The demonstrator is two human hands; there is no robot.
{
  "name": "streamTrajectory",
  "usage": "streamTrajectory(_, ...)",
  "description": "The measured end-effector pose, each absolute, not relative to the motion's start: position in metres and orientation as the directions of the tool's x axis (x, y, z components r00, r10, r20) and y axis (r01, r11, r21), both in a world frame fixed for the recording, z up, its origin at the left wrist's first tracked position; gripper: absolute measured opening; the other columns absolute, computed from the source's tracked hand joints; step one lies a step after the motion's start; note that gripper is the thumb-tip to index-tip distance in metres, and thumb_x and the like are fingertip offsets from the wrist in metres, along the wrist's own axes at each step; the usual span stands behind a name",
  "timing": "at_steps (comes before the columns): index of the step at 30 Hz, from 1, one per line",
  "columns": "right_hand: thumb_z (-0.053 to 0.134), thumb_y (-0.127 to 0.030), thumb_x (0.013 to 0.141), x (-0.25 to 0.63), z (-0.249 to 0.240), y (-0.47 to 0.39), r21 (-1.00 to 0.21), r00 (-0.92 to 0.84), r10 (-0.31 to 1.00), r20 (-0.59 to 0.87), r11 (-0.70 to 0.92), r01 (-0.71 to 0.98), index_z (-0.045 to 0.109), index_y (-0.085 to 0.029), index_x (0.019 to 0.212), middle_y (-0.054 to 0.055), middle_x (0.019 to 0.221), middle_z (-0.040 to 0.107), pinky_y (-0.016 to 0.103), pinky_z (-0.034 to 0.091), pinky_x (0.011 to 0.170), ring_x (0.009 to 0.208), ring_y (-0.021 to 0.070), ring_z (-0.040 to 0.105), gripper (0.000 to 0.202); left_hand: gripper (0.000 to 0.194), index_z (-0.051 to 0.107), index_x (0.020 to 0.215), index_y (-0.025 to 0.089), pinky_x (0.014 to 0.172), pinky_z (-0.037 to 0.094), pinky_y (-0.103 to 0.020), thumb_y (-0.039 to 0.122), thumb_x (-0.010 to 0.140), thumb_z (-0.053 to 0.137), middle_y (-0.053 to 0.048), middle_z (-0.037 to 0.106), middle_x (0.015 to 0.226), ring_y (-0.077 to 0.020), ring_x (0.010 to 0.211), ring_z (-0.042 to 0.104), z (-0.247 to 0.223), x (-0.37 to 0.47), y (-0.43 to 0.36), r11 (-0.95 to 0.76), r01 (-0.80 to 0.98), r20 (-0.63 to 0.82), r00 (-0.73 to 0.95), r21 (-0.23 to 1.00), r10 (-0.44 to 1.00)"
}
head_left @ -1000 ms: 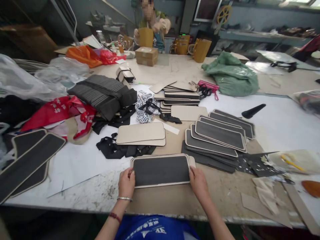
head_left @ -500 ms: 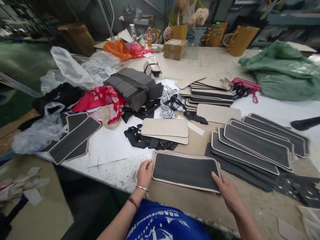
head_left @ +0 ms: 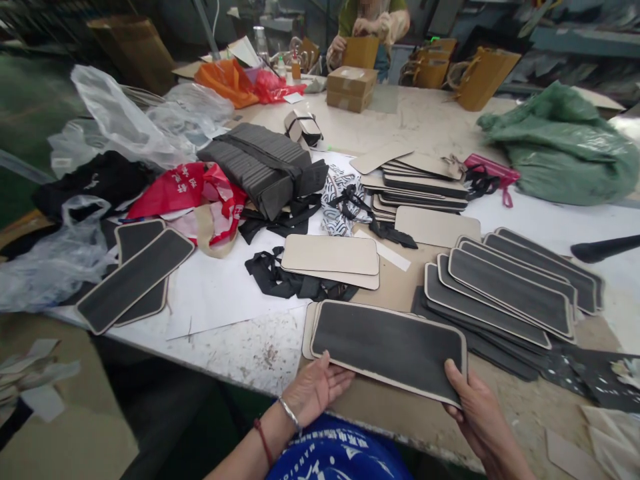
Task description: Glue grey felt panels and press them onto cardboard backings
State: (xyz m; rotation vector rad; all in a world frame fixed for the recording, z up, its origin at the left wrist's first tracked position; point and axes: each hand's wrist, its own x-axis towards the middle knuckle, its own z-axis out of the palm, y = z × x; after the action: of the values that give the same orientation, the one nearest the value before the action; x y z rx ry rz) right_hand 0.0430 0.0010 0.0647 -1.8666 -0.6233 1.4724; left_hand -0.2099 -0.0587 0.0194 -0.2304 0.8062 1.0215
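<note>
My right hand (head_left: 477,407) grips the right end of a dark rectangular panel (head_left: 387,350) with a beige border, thumb on top and fingers beneath. That end is raised, and the panel lies skewed over more beige-edged panels (head_left: 309,331), which peek out at its left. My left hand (head_left: 320,387) is palm up at the panel's near edge, fingers stretched out and thumb tip against the edge. Just beyond are two beige panels (head_left: 330,255) on a tangle of black straps (head_left: 275,280). Overlapping dark panels (head_left: 510,287) lie in a fanned pile to the right.
A bundled grey stack (head_left: 260,163), a red bag (head_left: 175,190) and clear plastic bags (head_left: 125,127) crowd the left. Further back stand beige panels (head_left: 420,180), a green sack (head_left: 560,147) and a cardboard box (head_left: 351,89). Across the table, a person (head_left: 373,30) handles a tan piece.
My left hand has left the stack's left end and moved right along its near edge, opening palm up. My right hand has shifted the top panel right and toward me.
</note>
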Motion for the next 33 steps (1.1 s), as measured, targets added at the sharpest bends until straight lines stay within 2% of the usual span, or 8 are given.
streamTrajectory(2, 0.071, -0.048, 0.057, 0.041, 0.066, -0.003, -0.747, 0.269, 0.711, -0.650, -0.662, -0.055, 0.051, -0.017, 0.077, -0.009, 0.049, 0.041, 0.013, 0.029, 0.028, 0.036, 0.0039, 0.035, 0.042, 0.026, 0.057, 0.093, 0.011, 0.088, 0.046, -0.032, 0.030, 0.076, 0.063, -0.012, 0.068, 0.089, -0.0184, 0.088, 0.064, 0.017, -0.216, -0.048, 0.399, -0.905, -0.745, 0.161, 0.151, 0.647)
streamTrajectory(4, 0.071, -0.048, 0.056, 0.040, 0.064, -0.007, -0.741, 0.281, 0.701, -0.655, -0.670, -0.057, 0.052, -0.017, 0.081, -0.008, 0.052, 0.043, 0.013, 0.030, 0.029, 0.038, 0.0043, 0.037, 0.044, 0.019, 0.056, 0.094, 0.011, 0.085, 0.049, -0.032, 0.021, 0.079, 0.058, -0.010, 0.068, 0.088, -0.0170, 0.084, 0.065, 0.015, -0.221, -0.038, 0.333, -0.926, -0.773, 0.080, 0.175, 0.629)
streamTrajectory(9, 0.072, -0.051, 0.054, 0.040, 0.054, -0.017, -0.728, 0.317, 0.683, -0.658, -0.684, -0.038, 0.053, -0.018, 0.089, -0.007, 0.058, 0.049, 0.014, 0.035, 0.032, 0.043, 0.0056, 0.042, 0.052, 0.009, 0.054, 0.087, 0.013, 0.082, 0.052, -0.033, 0.007, 0.079, 0.053, -0.009, 0.069, 0.089, -0.0167, 0.083, 0.066, 0.012, -0.221, -0.027, 0.336, -0.898, -0.771, -0.004, 0.283, 0.636)
streamTrajectory(16, 0.067, -0.054, 0.058, 0.044, 0.051, -0.031, -0.697, 0.404, 0.660, -0.634, -0.713, 0.071, 0.054, -0.017, 0.097, -0.004, 0.061, 0.054, 0.019, 0.040, 0.037, 0.048, 0.0099, 0.047, 0.055, 0.012, 0.055, 0.081, 0.013, 0.081, 0.052, -0.032, 0.002, 0.078, 0.051, -0.007, 0.068, 0.083, -0.0145, 0.077, 0.066, 0.001, -0.212, -0.027, 0.333, -0.866, -0.781, -0.099, 0.373, 0.616)
streamTrajectory(22, 0.067, -0.052, 0.058, 0.039, 0.054, -0.038, -0.706, 0.436, 0.660, -0.612, -0.704, 0.076, 0.055, -0.017, 0.091, -0.003, 0.062, 0.056, 0.021, 0.043, 0.038, 0.050, 0.0122, 0.050, 0.050, 0.015, 0.056, 0.077, 0.012, 0.074, 0.052, -0.026, -0.002, 0.072, 0.055, -0.007, 0.068, 0.079, -0.0128, 0.072, 0.065, -0.005, -0.216, -0.024, 0.334, -0.867, -0.789, -0.104, 0.370, 0.605)
streamTrajectory(27, 0.062, -0.051, 0.063, 0.036, 0.061, -0.048, -0.716, 0.442, 0.698, -0.564, -0.680, 0.159, 0.054, -0.020, 0.085, -0.003, 0.053, 0.053, 0.026, 0.040, 0.033, 0.041, 0.0148, 0.048, 0.039, 0.020, 0.057, 0.075, 0.013, 0.066, 0.052, -0.021, -0.006, 0.067, 0.054, -0.004, 0.066, 0.069, -0.0116, 0.066, 0.064, -0.006, -0.218, -0.023, 0.300, -0.888, -0.811, -0.124, 0.347, 0.572)
streamTrajectory(29, 0.061, -0.052, 0.065, 0.035, 0.068, -0.051, -0.704, 0.451, 0.691, -0.564, -0.689, 0.174, 0.054, -0.021, 0.082, -0.002, 0.050, 0.052, 0.028, 0.039, 0.032, 0.039, 0.0159, 0.048, 0.037, 0.021, 0.058, 0.078, 0.013, 0.064, 0.052, -0.022, -0.004, 0.068, 0.052, -0.003, 0.065, 0.066, -0.0119, 0.064, 0.064, -0.005, -0.220, -0.022, 0.267, -0.909, -0.813, -0.120, 0.321, 0.570)
streamTrajectory(33, 0.061, -0.055, 0.065, 0.034, 0.079, -0.056, -0.680, 0.478, 0.663, -0.576, -0.713, 0.171, 0.052, -0.022, 0.079, 0.000, 0.051, 0.053, 0.029, 0.040, 0.034, 0.041, 0.0170, 0.050, 0.037, 0.017, 0.061, 0.087, 0.013, 0.060, 0.053, -0.024, 0.014, 0.079, 0.047, -0.004, 0.068, 0.071, -0.0134, 0.064, 0.064, -0.004, -0.225, -0.019, 0.237, -0.939, -0.826, -0.077, 0.248, 0.558)
